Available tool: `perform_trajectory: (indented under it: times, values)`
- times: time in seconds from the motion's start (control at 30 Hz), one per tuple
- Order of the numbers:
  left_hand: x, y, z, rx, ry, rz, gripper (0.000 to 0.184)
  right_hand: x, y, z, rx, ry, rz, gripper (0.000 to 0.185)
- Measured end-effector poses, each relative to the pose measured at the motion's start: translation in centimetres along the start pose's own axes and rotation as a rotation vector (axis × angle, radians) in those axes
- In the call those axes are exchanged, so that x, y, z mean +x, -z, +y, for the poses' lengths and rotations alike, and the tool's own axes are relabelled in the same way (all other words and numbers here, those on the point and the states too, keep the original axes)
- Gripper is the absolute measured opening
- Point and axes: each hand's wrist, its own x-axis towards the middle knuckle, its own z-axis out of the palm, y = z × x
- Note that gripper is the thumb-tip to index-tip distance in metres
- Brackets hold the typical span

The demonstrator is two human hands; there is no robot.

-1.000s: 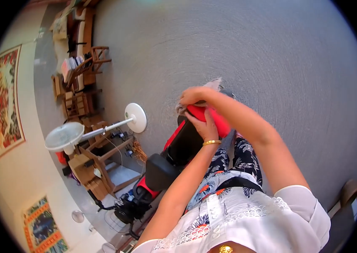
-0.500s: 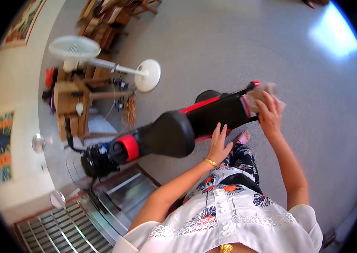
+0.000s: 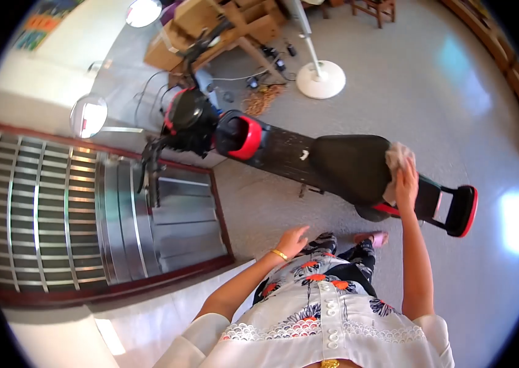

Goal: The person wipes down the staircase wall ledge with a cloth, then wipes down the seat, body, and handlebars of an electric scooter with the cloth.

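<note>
A black and red electric scooter (image 3: 281, 150) stands across the view, its handlebars at the left and its rear rack (image 3: 460, 211) at the right. My right hand (image 3: 405, 190) grips a crumpled beige-grey cloth (image 3: 398, 161) against the rear edge of the black seat (image 3: 351, 165). Lower down, my left hand (image 3: 294, 241) hangs in front of my body with its fingers stretched out; nothing is in it, and a gap separates it from the scooter.
A white fan base (image 3: 321, 80) stands on the floor beyond the scooter. Cardboard boxes (image 3: 195, 18), cables and a heap of brown strands (image 3: 264, 98) lie at the upper left. Left of me is a barred metal door (image 3: 39, 208). One scooter mirror (image 3: 88, 115) sticks out near it.
My view has turned, so the scooter lies at another angle. The cloth in my right hand has gone from the scooter's rear end to the seat's back edge. My left hand has drawn back.
</note>
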Motion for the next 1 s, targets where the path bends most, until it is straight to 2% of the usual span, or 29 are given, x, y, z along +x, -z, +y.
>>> perform_trajectory:
  times: [0.07, 0.1, 0.13, 0.2, 0.23, 0.27, 0.3, 0.37, 0.43, 0.5, 0.53, 0.6, 0.7, 0.8, 0.87, 0.97, 1.0]
  values:
    - [-2.9, 0.2, -3.2, -0.185, 0.049, 0.081, 0.041, 1.7, -3.6, -5.4, -0.488, -0.097, -0.076, 0.035]
    - [-4.6, 0.4, -4.2, -0.195, 0.054, 0.103, 0.041, 2.3, -5.2, -6.5, -0.510, -0.036, -0.088, 0.033]
    - [-6.3, 0.7, -5.4, -0.202, 0.142, 0.132, 0.041, 2.7, -7.5, -7.3, -0.534, 0.022, -0.101, 0.032]
    - [-9.6, 1.3, -6.9, -0.116, 0.293, 0.143, 0.040, 2.6, -11.9, -9.1, -0.405, 0.090, -0.249, 0.031]
    - [-11.1, 1.5, -7.4, -0.026, 0.352, 0.118, 0.039, 2.3, -15.6, -8.3, -0.385, 0.177, -0.244, 0.032]
    - [-12.9, 0.7, -9.1, -0.072, 0.365, 0.179, 0.036, 2.0, -17.9, -7.4, -0.372, 0.259, -0.241, 0.034]
    - [-14.8, -0.4, -11.0, -0.119, 0.379, 0.237, 0.033, 1.4, -17.6, -9.0, -0.422, 0.277, -0.236, 0.036]
    - [-17.7, -1.0, -13.5, -0.102, 0.503, 0.145, 0.034, 0.9, -15.5, -10.4, -0.495, 0.289, -0.221, 0.039]
    - [-20.7, -2.0, -15.9, -0.070, 0.669, 0.053, 0.035, 0.5, -13.0, -10.5, -0.459, 0.463, -0.245, 0.043]
    - [-24.1, -4.5, -19.6, 0.060, 0.673, 0.032, 0.035, -0.7, -9.5, -9.2, -0.490, 0.474, -0.254, 0.044]
    - [-25.0, -4.7, -19.7, 0.048, 0.664, 0.027, 0.035, -1.3, -7.6, -8.2, -0.495, 0.487, -0.268, 0.045]
    - [-26.5, -5.0, -18.9, 0.003, 0.805, -0.053, 0.036, -2.8, -4.3, -5.7, -0.558, 0.449, -0.232, 0.046]
    - [-27.1, -6.8, -19.4, -0.017, 0.778, -0.070, 0.037, -4.3, -1.0, -4.6, -0.597, 0.396, -0.272, 0.046]
    - [-25.2, -7.5, -18.2, -0.081, 0.758, -0.009, 0.037, -3.8, -2.0, -5.4, -0.603, 0.353, -0.351, 0.046]
    - [-23.0, -6.5, -15.5, -0.174, 0.857, -0.008, 0.038, -2.3, -4.2, -8.1, -0.690, 0.340, -0.391, 0.045]
    - [-20.9, -5.6, -13.3, -0.179, 0.776, 0.072, 0.037, 0.3, -9.7, -10.1, -0.573, 0.391, -0.345, 0.043]
    - [-20.3, -5.2, -12.3, -0.266, 0.726, 0.106, 0.036, 1.0, -11.6, -11.2, -0.582, 0.446, -0.326, 0.039]
